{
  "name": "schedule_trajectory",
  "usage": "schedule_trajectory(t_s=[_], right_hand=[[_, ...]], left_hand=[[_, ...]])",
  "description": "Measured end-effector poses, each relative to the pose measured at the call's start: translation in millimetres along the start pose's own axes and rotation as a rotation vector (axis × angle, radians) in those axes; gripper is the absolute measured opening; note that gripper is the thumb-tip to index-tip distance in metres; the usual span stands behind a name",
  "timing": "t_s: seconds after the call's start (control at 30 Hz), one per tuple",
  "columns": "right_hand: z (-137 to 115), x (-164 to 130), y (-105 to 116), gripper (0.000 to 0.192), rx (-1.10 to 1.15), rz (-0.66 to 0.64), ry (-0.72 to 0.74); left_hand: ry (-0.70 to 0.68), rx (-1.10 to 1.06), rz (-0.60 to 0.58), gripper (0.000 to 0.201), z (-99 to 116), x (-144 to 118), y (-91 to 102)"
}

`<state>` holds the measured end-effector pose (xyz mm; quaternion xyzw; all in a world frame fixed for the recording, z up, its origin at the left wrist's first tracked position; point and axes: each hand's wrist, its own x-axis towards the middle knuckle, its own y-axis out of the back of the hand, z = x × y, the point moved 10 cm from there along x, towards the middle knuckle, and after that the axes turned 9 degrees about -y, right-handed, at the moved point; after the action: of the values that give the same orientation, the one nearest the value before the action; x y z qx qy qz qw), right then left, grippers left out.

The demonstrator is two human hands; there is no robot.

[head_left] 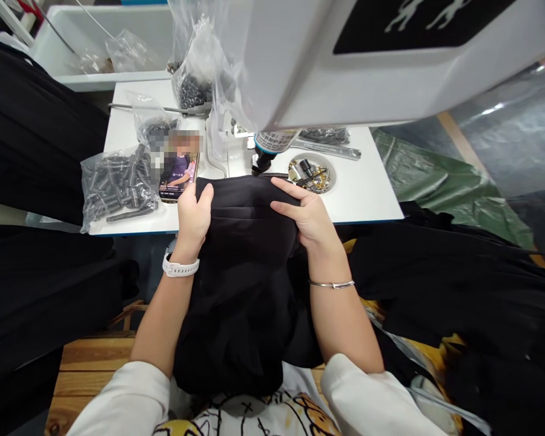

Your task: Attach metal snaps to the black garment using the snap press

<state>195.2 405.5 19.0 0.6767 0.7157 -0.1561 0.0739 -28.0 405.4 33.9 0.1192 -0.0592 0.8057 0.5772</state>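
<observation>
Both hands lie spread and flat, the left hand (193, 217) at 9 o'clock and the right hand (307, 217) at 3 o'clock, pinning the black fabric (243, 242) taut on the bench (367, 188) edge, apparently to steady it beneath the machine head (267, 148) at 12 o'clock.

The machine (390, 54) was cut off by the top and right edges, and its head hid the back of the desk (367, 194). The phone (178, 172) screen was partly blurred. The cloth (240, 266) covered the desk's front edge between the hands and the person's lap. The left hand (194, 219) hid the phone's lower corner. The parts in the dish (312, 172) were too small to identify. The bin (109, 42) was cut off at the top.
</observation>
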Motion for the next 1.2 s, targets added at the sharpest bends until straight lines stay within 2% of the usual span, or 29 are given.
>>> schedule_trajectory(t_s=[0.17, 0.57, 0.9, 1.2], right_hand=[[-1.4, -0.2, 0.2, 0.051, -0.031, 0.004, 0.016], [-3.9, -1.0, 1.1, 0.049, -0.031, 0.010, 0.036], [-3.4, -0.2, 1.7, 0.049, -0.042, 0.005, 0.040], [-2.4, -1.7, 1.2, 0.049, -0.007, 0.003, 0.042]], left_hand=[[-0.028, -0.003, 0.019, 0.014, 4.5, 1.0, 2.2], [-0.021, 0.008, 0.002, 0.018, 0.0, 0.3, 2.0], [-0.007, 0.076, 0.004, 0.016, 4.0, -4.0, 3.1], [-0.005, 0.054, -0.004, 0.014, 2.5, -5.2, 1.9]])
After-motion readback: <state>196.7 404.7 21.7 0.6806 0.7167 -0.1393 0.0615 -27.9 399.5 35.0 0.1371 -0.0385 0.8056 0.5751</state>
